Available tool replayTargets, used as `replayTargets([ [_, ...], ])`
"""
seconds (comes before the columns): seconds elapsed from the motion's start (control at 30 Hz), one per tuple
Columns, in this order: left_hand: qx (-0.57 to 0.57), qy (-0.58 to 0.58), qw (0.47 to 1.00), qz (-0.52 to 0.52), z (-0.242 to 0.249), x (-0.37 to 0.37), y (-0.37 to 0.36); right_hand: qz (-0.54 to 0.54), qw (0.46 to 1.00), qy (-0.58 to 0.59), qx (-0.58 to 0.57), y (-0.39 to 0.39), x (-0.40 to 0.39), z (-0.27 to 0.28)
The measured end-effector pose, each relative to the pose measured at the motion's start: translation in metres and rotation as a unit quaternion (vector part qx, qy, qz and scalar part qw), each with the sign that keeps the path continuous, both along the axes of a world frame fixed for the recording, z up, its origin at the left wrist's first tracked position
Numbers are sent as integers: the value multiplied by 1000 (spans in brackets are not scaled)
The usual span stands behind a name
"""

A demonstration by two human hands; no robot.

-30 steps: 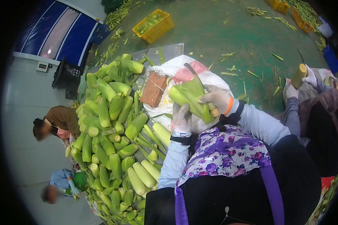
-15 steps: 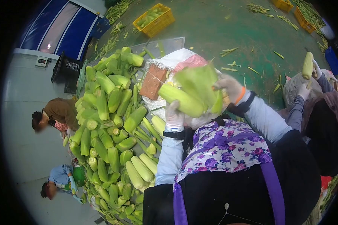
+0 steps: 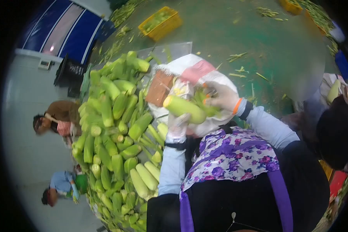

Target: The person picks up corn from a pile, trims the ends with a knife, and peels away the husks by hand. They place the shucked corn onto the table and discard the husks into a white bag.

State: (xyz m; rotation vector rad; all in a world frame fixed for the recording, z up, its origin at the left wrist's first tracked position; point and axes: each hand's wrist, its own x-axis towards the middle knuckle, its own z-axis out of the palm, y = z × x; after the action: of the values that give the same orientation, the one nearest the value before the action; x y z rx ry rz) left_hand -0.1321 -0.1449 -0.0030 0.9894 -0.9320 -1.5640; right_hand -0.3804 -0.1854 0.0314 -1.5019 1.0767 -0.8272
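Observation:
My left hand [image 3: 178, 127], in a whitish glove, is closed around an ear of corn [image 3: 185, 110] held slantwise over my lap. The ear's pale cut end points up and left. At its other end my right hand [image 3: 223, 96], also gloved, has its fingers closed on loose green corn husk [image 3: 202, 99]; blur softens the fingertips. Beneath both hands lies a white sack with a pink stripe [image 3: 200, 70]. A reddish brick [image 3: 159, 88] rests on it. Beside my left forearm lie several ears with pale inner husk [image 3: 140, 182].
A big heap of green corn ears [image 3: 108, 145] fills my left side. A yellow crate [image 3: 160, 24] stands on the green floor ahead, among husk scraps [image 3: 236, 57]. Two people work beyond the heap [image 3: 62, 116]; another person [image 3: 334, 131] sits close on my right.
The broad husk leaves my right hand held up are gone from the air; that hand is now lower, at the ear's end. The co-worker on my right has leaned forward.

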Motion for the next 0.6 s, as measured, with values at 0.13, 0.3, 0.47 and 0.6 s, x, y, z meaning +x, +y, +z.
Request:
replayTargets([
  [0.13,-327,-597,717,-151,-36,88,32,-5,974,170,-150,0,-19,-18],
  [0.3,56,-226,968,92,-3,74,14,10,960,280,28,9,-72,-30],
  [0.47,31,-439,884,161,6,96,26,-51,962,267,21,30,-94,-85],
  [0.6,-9,-654,748,109,-7,128,52,-89,952,287,-55,37,-100,-83],
])
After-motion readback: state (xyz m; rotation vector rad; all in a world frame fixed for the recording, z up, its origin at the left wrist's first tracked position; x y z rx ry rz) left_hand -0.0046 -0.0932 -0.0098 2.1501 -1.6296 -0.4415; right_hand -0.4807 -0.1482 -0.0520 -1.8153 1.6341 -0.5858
